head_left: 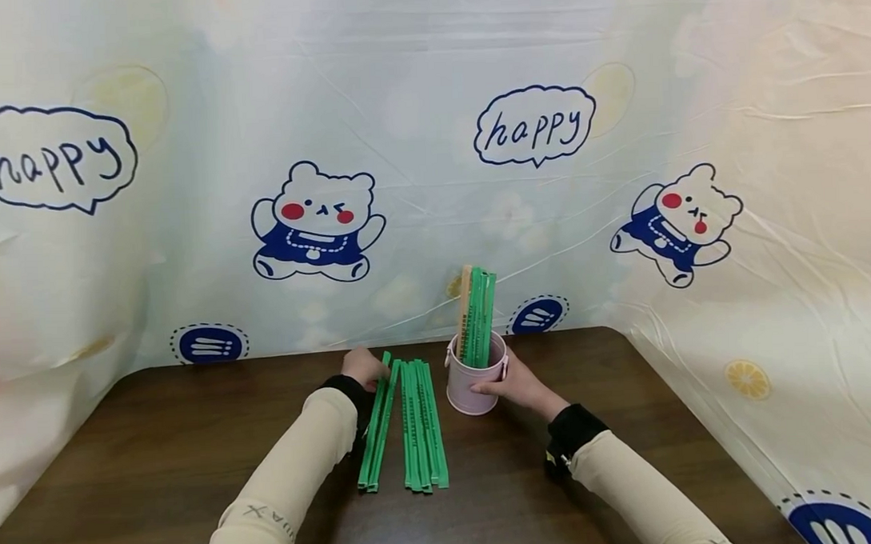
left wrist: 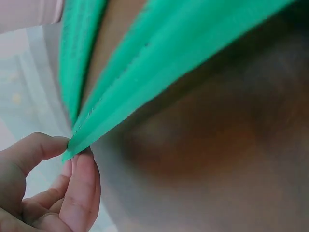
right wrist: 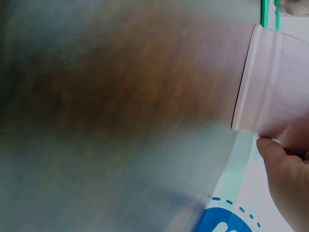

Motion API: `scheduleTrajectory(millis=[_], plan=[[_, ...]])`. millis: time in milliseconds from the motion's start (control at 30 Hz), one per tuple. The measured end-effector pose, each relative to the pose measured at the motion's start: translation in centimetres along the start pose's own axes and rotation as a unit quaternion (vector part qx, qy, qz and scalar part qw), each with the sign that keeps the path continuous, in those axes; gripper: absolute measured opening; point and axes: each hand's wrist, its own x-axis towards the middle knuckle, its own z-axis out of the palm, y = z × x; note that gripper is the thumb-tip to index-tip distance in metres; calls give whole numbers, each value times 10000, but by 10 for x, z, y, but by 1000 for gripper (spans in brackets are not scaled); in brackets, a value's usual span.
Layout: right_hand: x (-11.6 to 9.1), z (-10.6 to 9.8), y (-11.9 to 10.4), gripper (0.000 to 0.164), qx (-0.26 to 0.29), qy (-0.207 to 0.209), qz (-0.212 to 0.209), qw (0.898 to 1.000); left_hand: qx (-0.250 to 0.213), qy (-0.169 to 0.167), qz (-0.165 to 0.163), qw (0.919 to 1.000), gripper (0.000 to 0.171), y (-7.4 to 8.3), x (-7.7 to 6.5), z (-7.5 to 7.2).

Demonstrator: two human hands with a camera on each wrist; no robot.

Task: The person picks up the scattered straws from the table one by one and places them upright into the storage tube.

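Note:
My left hand [head_left: 365, 367] is at the far end of two long green-wrapped chopstick packets [head_left: 377, 434] on the table. In the left wrist view, its thumb and fingertips pinch the narrow tip of a green packet [left wrist: 113, 108]. Just right of it lies a row of several more green packets [head_left: 422, 424], side by side. A small pink bucket [head_left: 472, 395] stands upright beyond them, holding upright green packets and a tan stick [head_left: 465, 307]. My right hand [head_left: 523, 382] grips the bucket's right side, thumb across the front; its other fingers are mostly hidden.
The dark brown wooden table [head_left: 515, 493] ends at the back against a pale printed curtain [head_left: 432, 184] with cartoon bears and writing. That curtain also hangs along both sides. A pink bucket handle lug [head_left: 505, 367] sticks out beside the right hand.

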Motion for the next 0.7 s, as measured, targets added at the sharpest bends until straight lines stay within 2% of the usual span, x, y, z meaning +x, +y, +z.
scheduleTrajectory(millis=[133,267,400,700], plan=[[-1,0,0,102,-14,24,-16,10000,-7,59,168,9998,16,9,5,-14],[-2,0,-1,103,-14,-3,5,10000,-321,107,271,9991,11,25,7,-29],[-1,0,-1,103,-4,-21,-11,10000,-492,9,351,9982,20,46,7,-43],[-1,0,1,101,-69,25,-41,10000,-921,-144,1027,9903,35,98,-5,-63]])
